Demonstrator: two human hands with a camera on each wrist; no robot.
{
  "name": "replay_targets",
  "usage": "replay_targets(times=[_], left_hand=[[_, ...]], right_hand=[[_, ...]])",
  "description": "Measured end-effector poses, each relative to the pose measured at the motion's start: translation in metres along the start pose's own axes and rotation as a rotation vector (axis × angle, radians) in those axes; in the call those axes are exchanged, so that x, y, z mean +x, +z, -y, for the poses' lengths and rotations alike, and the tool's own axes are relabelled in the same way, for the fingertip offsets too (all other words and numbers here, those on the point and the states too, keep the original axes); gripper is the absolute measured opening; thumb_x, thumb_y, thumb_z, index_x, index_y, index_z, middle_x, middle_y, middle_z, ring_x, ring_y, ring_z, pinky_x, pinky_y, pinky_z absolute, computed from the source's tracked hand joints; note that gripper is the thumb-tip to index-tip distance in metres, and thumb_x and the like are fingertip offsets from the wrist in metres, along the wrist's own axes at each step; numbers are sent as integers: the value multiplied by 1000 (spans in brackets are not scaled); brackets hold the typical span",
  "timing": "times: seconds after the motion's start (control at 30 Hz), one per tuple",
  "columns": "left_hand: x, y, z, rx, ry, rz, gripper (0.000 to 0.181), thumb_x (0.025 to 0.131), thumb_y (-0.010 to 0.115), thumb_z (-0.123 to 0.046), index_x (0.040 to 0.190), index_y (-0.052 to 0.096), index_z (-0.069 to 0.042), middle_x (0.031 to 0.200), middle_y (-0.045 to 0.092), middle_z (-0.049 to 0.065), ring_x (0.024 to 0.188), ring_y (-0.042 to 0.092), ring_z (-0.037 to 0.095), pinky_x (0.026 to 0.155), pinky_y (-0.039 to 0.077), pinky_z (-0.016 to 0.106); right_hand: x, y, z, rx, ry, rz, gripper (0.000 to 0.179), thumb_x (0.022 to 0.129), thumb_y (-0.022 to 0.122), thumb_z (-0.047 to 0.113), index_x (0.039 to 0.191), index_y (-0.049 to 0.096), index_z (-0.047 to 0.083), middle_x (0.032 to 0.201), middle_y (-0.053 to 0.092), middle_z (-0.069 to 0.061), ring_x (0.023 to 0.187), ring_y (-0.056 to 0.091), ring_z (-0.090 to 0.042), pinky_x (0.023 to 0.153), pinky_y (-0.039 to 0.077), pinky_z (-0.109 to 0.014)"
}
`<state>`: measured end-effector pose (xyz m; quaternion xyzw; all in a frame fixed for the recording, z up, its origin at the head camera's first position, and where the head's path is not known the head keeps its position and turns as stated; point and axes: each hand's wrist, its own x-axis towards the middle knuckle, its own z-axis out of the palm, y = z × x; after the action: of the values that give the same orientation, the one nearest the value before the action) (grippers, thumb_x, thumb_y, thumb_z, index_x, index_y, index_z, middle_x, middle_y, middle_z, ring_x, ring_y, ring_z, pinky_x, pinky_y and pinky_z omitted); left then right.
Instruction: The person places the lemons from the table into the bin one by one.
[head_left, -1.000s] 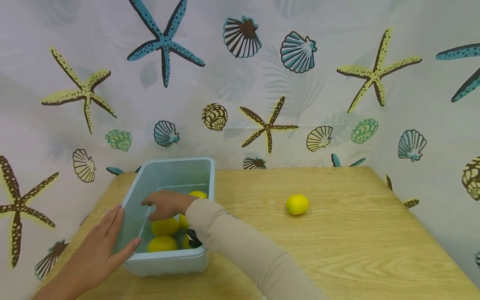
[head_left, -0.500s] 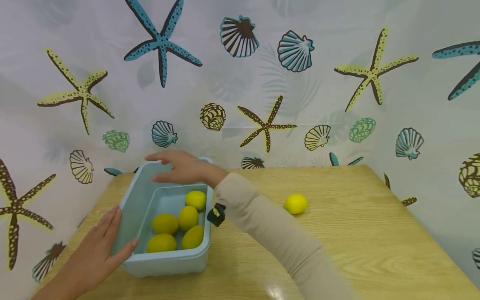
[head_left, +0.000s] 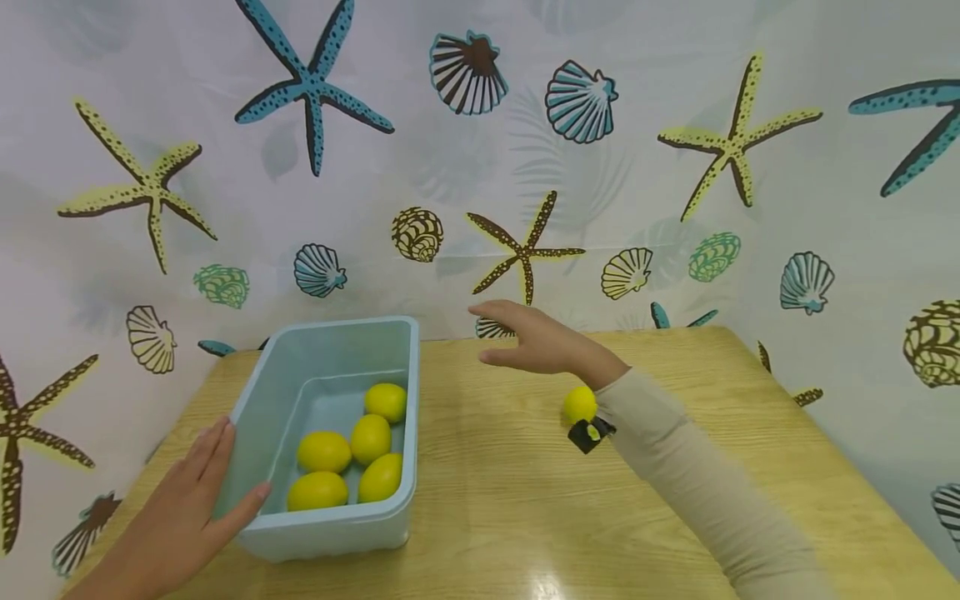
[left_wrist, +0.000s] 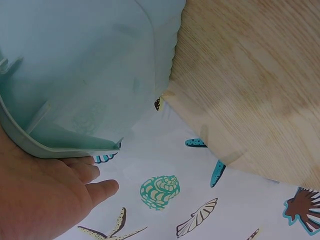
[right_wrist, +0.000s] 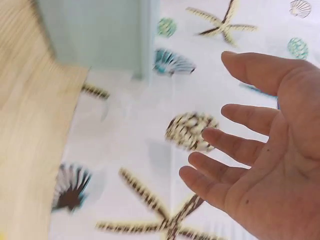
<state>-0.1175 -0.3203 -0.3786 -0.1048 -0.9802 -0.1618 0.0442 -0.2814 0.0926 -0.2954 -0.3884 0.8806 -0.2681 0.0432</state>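
Observation:
A pale blue plastic bin stands on the left half of the table with several yellow lemons on its floor, gathered toward the near right. My left hand rests along the bin's left rim, fingers extended; the left wrist view shows those fingers against the outside of the wall. Above the table, right of the bin, my right hand hovers with spread fingers and nothing in it. One single lemon lies on the table, partly covered by the right wrist and sleeve.
The light wooden table ends at a hanging cloth printed with starfish and shells, which also runs along both sides. A small black device is strapped at the right wrist.
My right hand has risen out of the bin and travelled right, over the table. The lemons in the bin are now uncovered. My left hand stays at the rim.

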Motion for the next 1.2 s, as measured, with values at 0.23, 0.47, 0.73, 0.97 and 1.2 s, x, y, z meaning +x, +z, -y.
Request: replay_targets(times=[0.23, 0.47, 0.73, 0.97, 1.2], left_hand=[[1, -1, 0, -9, -19, 28, 90, 97, 48, -49, 151, 1, 6, 157, -1, 28, 139, 10, 52, 108, 7, 68], [0, -1, 0, -3, -21, 31, 91, 97, 48, -49, 150, 1, 7, 157, -3, 28, 139, 9, 52, 107, 8, 69], [0, 0, 0, -4, -13, 22, 90, 97, 49, -49, 151, 2, 7, 157, -1, 28, 139, 11, 52, 106, 9, 69], [0, 0, 0, 4, 7, 0, 89, 97, 51, -46, 151, 4, 7, 156, 3, 30, 138, 14, 52, 108, 9, 67], [-1, -1, -2, -4, -1, 13, 89, 97, 49, -48, 151, 3, 7, 157, 0, 28, 139, 11, 52, 108, 9, 68]], right_hand=[[-53, 16, -60, -41, 157, 23, 71, 91, 67, 23, 149, 32, 4, 152, 29, -21, 140, 26, -40, 109, 27, -58], [-82, 46, -108, -95, 295, 54, 72, 85, 73, 16, 145, 37, 0, 146, 31, -31, 129, 36, -49, 102, 36, -60], [-89, 63, -126, -141, 312, 44, 60, 81, 76, 7, 134, 51, -3, 130, 52, -25, 115, 52, -40, 97, 42, -53], [-89, 63, -126, -160, 334, 42, 60, 80, 77, 9, 134, 52, -1, 127, 54, -22, 110, 54, -37, 93, 45, -52], [-89, 62, -124, -172, 326, 33, 58, 80, 77, 10, 132, 54, 0, 124, 56, -22, 106, 55, -36, 91, 45, -52]])
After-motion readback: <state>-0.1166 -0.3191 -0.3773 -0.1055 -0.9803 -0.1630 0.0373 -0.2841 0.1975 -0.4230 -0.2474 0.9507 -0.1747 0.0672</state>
